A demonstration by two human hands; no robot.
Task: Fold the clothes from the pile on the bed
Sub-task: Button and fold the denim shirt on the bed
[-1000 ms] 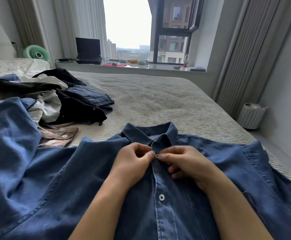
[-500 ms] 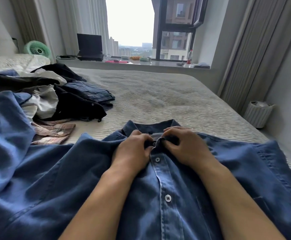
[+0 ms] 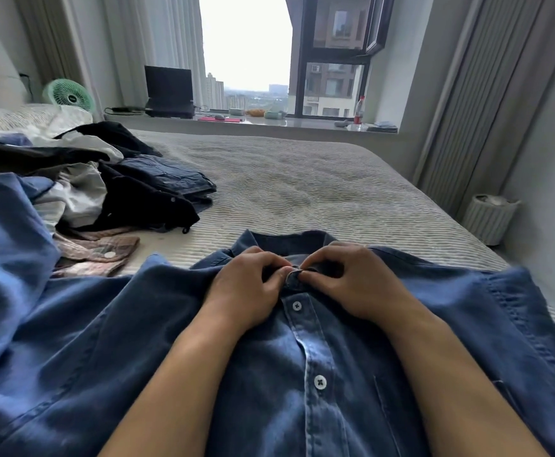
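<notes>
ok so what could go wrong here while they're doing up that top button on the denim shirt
1. Both hands, left hand and right hand, pinch the collar button of the denim shirt; it looks only partly through, so it may slip back out.
2. The shirt's left side lies bunched and rumpled toward the clothes pile, so a fold started from here could come out crooked.

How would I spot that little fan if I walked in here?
Start at the bed and look to its far left corner, by the pale curtains. The fan stands there, left of the black laptop on the window ledge. It alone is mint green and round, with a grille.
</notes>
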